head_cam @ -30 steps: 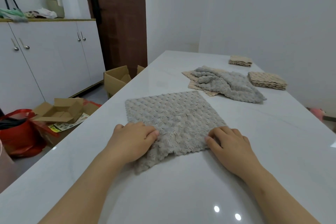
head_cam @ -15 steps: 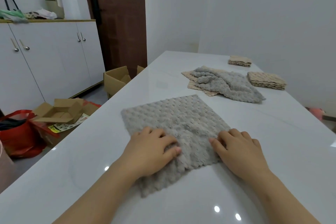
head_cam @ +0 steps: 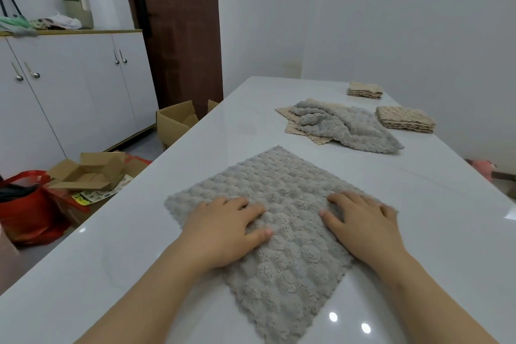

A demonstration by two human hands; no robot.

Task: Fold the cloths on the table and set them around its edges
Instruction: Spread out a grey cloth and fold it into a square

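A grey bobbled cloth (head_cam: 282,184) lies spread flat on the white table (head_cam: 418,204), one corner pointing at me. My left hand (head_cam: 223,229) rests flat on its left part with the fingers straight. My right hand (head_cam: 363,223) presses flat on its right part. Farther up the table a crumpled grey cloth (head_cam: 349,126) lies on top of a beige cloth (head_cam: 290,123). One folded beige stack (head_cam: 405,119) sits near the right edge, and a second folded beige stack (head_cam: 364,89) sits beyond it.
The table's left edge drops to a floor with open cardboard boxes (head_cam: 92,170) and a red bag (head_cam: 25,204). White cabinets (head_cam: 69,86) and a brown door (head_cam: 178,31) stand at the left. A white wall runs close along the table's right side.
The cloth has been drawn toward me and turned, so its near corner now points at me. Both hands have slid forward onto the cloth and lie flat on it.
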